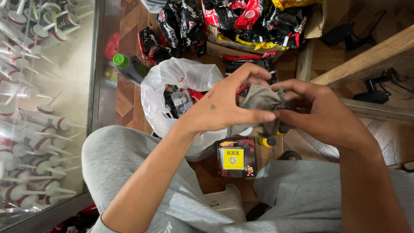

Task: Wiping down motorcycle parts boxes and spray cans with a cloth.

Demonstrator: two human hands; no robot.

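Note:
My left hand [222, 103] and my right hand [321, 112] meet in front of me, both closed on a crumpled grey cloth [258, 98] that is wrapped around something dark; what lies inside is mostly hidden. Just beneath the cloth a small yellow-capped piece [268, 141] shows. Below the hands, between my knees in grey trousers, lies a black packet with a yellow label [235, 157] on the wooden floor.
A white plastic bag [181, 77] holding dark packets sits left of the hands. A cardboard box heaped with black, red and yellow packets [246, 21] stands beyond. A green-capped bottle [129, 65] leans by a glass cabinet of white tubes [39, 108]. Wooden beams [366, 60] run at right.

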